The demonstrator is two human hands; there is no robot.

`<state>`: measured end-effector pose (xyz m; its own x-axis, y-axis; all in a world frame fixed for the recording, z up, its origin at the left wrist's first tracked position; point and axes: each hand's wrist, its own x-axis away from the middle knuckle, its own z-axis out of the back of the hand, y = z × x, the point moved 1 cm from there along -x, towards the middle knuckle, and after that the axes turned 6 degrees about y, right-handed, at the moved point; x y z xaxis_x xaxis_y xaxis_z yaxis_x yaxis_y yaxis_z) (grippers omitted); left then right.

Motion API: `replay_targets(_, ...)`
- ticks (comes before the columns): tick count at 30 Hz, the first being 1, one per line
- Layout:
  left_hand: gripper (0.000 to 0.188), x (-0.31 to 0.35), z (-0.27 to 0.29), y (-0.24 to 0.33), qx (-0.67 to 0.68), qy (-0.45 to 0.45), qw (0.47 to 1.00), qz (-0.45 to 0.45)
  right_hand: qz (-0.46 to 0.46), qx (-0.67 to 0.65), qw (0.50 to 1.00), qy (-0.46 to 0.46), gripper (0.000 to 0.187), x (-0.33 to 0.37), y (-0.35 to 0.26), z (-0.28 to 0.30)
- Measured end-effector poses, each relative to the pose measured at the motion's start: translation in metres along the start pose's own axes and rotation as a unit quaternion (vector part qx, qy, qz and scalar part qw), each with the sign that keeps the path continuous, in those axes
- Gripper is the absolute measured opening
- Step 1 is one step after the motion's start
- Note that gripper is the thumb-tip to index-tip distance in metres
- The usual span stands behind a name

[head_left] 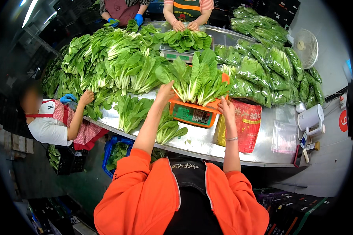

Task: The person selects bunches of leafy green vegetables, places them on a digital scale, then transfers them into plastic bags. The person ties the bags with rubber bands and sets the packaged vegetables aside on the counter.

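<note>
Leafy greens [194, 82] lie fanned out on the tray of an orange electronic scale [192, 115] in front of me. My left hand [165, 92] is at the left edge of these greens, index finger stretched toward the leaves. At the tray's right front corner is my right hand [226, 108], its fingers stretched up beside the leaf stems. Neither hand shows a clear grip. Loose greens [131, 111] lie left of my left forearm, with a smaller bunch [168, 131] beside it. A red and yellow printed bag [245, 125] lies under my right wrist.
A big heap of greens [113, 58] covers the table's left. Bagged greens [262, 72] are piled right, near clear plastic bags [284, 135] and a white kettle [310, 117]. Co-workers stand left and opposite; one handles greens on another scale [176, 55]. A fan [305, 47] stands far right.
</note>
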<state>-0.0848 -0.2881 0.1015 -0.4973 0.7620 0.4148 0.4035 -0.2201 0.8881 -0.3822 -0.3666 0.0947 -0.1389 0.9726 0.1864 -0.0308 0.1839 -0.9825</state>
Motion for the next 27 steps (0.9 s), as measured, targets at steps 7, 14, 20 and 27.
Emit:
replay_targets(7,0.096,-0.012,-0.055,0.022,-0.161,0.040,0.986,-0.010,-0.069,-0.103,0.987,-0.101,0.079,-0.021,-0.012,-0.018)
replay_targets(14,0.090,-0.030,-0.075,0.014,-0.229,-0.024,0.970,-0.078,0.066,-0.103,0.990,-0.073,0.070,-0.048,-0.004,-0.085)
replay_targets(20,0.061,0.001,-0.093,0.022,-0.089,-0.060,0.992,-0.063,0.067,-0.146,0.984,-0.076,0.051,-0.068,0.011,-0.127)
replay_targets(27,0.059,0.051,-0.127,0.018,-0.042,-0.131,0.981,-0.135,0.112,-0.207,0.969,-0.072,0.040,-0.009,-0.038,-0.072)
